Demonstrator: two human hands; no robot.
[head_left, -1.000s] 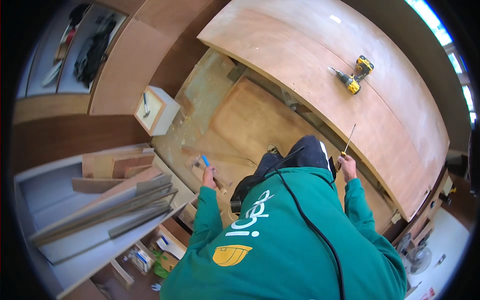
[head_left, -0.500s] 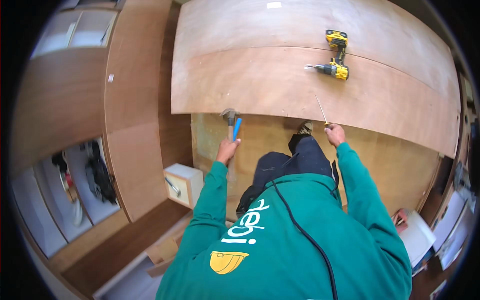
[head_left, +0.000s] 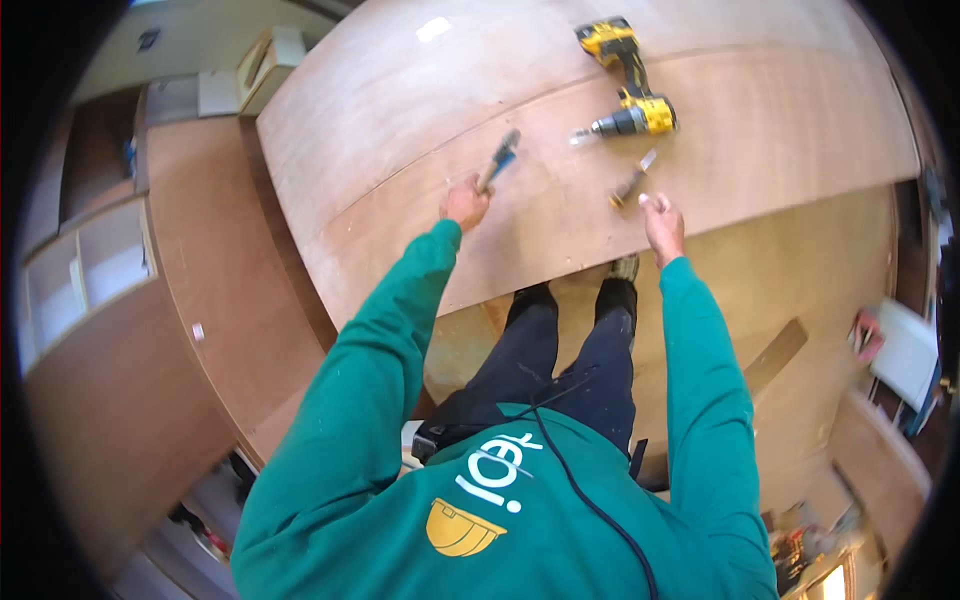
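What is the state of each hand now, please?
Left hand: closed around the hammer, with a blue object alongside.
Right hand: no tool visible in it, open or closed unclear; the screwdriver appears just apart from it.

You have pale open shelves (head_left: 112,252) at nine o'clock, brown wooden panelling (head_left: 120,390) at eight, tan flooring (head_left: 800,270) at three
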